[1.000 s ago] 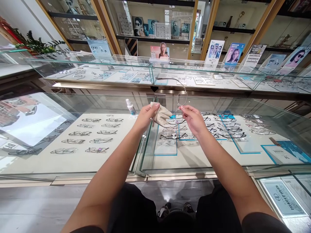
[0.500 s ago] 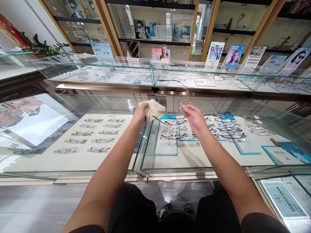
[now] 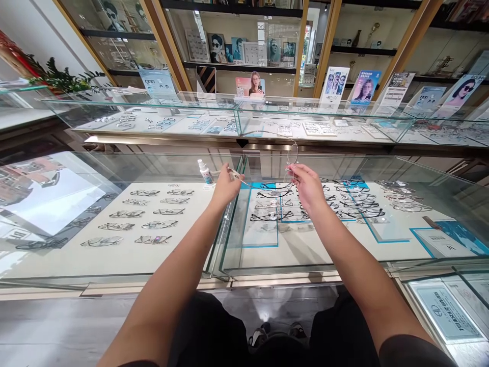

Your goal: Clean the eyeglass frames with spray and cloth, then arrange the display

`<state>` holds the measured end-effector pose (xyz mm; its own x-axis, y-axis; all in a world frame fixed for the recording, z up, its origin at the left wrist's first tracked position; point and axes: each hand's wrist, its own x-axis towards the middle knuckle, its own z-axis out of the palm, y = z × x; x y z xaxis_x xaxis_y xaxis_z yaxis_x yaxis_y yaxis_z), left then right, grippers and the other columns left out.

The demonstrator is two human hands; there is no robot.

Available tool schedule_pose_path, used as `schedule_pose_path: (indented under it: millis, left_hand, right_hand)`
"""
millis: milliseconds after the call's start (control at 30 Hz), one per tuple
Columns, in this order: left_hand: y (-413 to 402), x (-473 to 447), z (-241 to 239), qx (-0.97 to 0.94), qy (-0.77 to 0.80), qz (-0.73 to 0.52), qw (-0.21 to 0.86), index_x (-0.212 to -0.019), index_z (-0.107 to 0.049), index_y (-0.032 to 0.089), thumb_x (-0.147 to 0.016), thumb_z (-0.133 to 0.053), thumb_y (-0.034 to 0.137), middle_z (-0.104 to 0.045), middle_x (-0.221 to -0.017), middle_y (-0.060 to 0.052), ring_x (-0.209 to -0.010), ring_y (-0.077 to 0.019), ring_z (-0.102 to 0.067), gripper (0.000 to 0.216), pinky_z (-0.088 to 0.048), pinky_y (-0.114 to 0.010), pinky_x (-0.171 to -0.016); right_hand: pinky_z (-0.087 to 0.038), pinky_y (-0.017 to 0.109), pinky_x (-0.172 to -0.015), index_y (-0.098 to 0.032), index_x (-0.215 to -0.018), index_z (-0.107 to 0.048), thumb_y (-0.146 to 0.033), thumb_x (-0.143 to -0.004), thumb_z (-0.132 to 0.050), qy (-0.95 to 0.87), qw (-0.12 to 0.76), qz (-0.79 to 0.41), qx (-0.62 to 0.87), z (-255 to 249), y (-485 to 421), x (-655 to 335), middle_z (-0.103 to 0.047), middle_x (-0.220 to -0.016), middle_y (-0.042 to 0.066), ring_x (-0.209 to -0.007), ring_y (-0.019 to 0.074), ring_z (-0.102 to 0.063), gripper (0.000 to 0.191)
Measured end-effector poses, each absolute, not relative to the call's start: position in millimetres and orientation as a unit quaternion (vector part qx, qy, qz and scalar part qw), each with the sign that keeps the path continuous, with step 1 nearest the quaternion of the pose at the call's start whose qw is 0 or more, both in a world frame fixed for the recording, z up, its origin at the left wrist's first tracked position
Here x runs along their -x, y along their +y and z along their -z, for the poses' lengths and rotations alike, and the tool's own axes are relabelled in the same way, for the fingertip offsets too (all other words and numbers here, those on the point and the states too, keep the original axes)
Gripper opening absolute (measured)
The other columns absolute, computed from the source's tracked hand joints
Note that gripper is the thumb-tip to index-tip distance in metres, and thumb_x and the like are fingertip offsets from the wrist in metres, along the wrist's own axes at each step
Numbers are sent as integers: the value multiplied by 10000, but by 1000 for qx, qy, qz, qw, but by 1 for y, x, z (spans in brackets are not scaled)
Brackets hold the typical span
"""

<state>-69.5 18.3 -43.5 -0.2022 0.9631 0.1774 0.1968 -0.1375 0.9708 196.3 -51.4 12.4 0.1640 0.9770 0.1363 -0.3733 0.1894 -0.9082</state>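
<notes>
Wire-rimmed glasses (image 3: 293,153) are held up over the glass-topped counter (image 3: 183,259), between our two hands and touching nothing below. Their temples are spread, the rims standing roughly one above the other. Our right hand (image 3: 307,186) pinches the frame by its lower rim, near the bridge. Our left hand (image 3: 226,188) has its fingers closed at the tip of the lower temple, with what looks like a bit of beige cloth (image 3: 234,174) caught there; most of it is hidden.

As we judge it, wiping is under way: the cloth has reached the end of that temple, while the upper temple hangs free, untouched. We cannot tell which parts are already clean. Setting the pair down is left, for it is off the counter.

A white spray bottle (image 3: 205,172) stands just beyond our left hand, its label too small to read. Lettering (image 3: 173,185) on the left display panel is blurred past certainty. One small card (image 3: 443,242) at the right bears a mark like a W. Print on the certificate-like sheet (image 3: 445,311) and the posters (image 3: 364,86) we cannot make out.
</notes>
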Motion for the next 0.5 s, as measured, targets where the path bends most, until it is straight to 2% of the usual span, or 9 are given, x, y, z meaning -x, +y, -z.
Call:
schedule_pose_path:
  millis: [100,267,367,500]
  left_hand:
    - [7,59,38,-563,588,-544,203,-1401,-592,249,-795,-799,293,-643,-1378,-145,-1327,-334,-603,641,-450,-518,-1153]
    - [-29,36,19,-622,454,-636,-56,-1239,-669,229,-912,-702,246,-653,-1085,-78,-1020,-257,-626,329,-473,-472,-1018]
    - [-46,21,12,-764,337,-540,-108,-1207,-729,248,-961,-752,349,-677,-970,-63,-898,-239,-625,267,-491,-412,-867]
    - [-54,6,14,-835,269,-458,-144,-1207,-792,289,-977,-779,426,-755,-1023,-84,-872,-231,-631,268,-452,-387,-781]
  right_hand:
    - [-480,298,-784,-255,-795,-791,-486,-666,-926,-364,695,-496,371,-13,-50,-199,-813,-974,14,-901,166,-670,298]
    - [-471,288,-740,-265,-801,-799,-462,-655,-935,-310,737,-471,372,-15,-48,-202,-821,-985,8,-888,160,-663,280]
    - [-482,283,-754,-270,-837,-821,-443,-664,-937,-300,732,-485,372,-14,-51,-199,-830,-1031,4,-881,149,-661,270]
    - [-503,282,-790,-272,-895,-841,-471,-699,-927,-312,708,-510,376,-11,-58,-188,-841,-1117,9,-916,150,-681,293]
